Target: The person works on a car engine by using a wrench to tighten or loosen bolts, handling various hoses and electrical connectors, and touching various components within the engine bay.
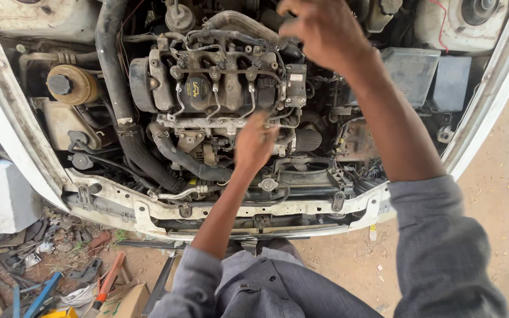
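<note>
Leaning over the open engine bay, we work with both hands on the engine (pixel 219 82), and every place below is told from that engine. Our left hand (pixel 254 143) sits at the engine's near edge, just in front of the injector pipes (pixel 216 97), with the fingers curled loosely downward; whether they pinch anything we cannot tell, since the fingertips are hidden against dark parts. Our right hand (pixel 322 32) hovers over the engine's far right corner, near the ribbed intake hose (pixel 240 23), its fingers bunched and bent inward; it is blurred, so we cannot tell if it grips something. Both grey sleeves (pixel 443 247) are pushed up from the forearms.

Left of the engine runs a thick black radiator hose (pixel 116 76), and further left sits a round brass-coloured reservoir cap (pixel 66 85). Right of the engine stands a grey box-shaped battery cover (pixel 413 68). In front of the engine, nearest us, the white radiator support panel (pixel 166 209) spans the car's nose. Well in front and left of the engine, on the dirt ground, lie scattered tools with an orange handle (pixel 110 277) and blue handles (pixel 42 294) beside a cardboard box (pixel 128 300).
</note>
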